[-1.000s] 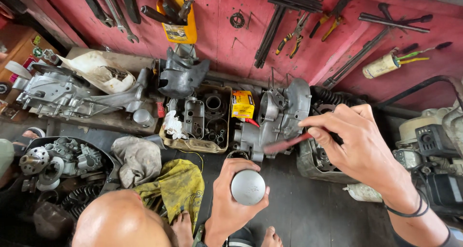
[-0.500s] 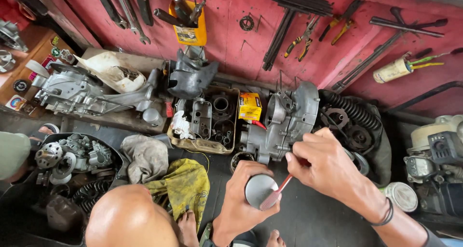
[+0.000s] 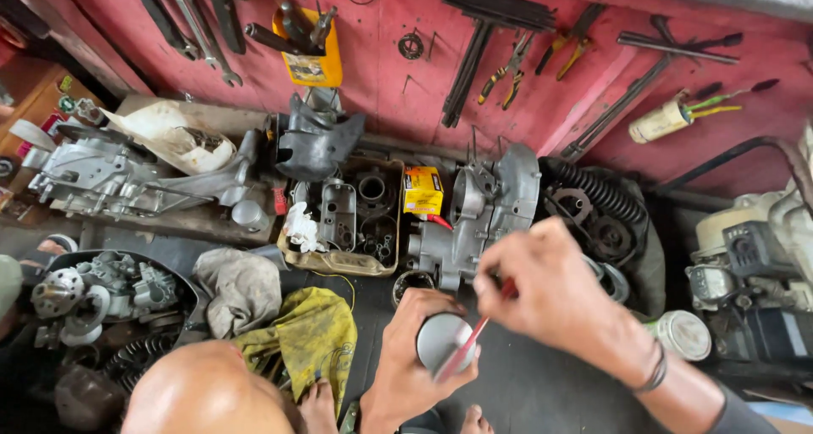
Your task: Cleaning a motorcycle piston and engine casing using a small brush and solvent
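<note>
My left hand (image 3: 402, 383) grips a round grey metal part (image 3: 440, 339), shaped like a piston, with its flat top facing up, low in the middle of the head view. My right hand (image 3: 555, 303) is just right of it and holds a thin red-handled tool (image 3: 467, 347). The tool slants down-left and its tip rests on the top of the round part. Directly behind both hands stands a grey engine case (image 3: 487, 210).
A tray of engine parts (image 3: 356, 222) and a yellow box (image 3: 422, 190) sit behind. Yellow rag (image 3: 313, 337) and grey rag (image 3: 241, 290) lie left. More engine parts (image 3: 110, 176) lie far left. Hand tools hang on the red wall (image 3: 398, 87). A bare knee (image 3: 207, 392) is bottom left.
My right hand came down from the engine case with the red tool and set its tip on the round part. My left hand kept holding the part.
</note>
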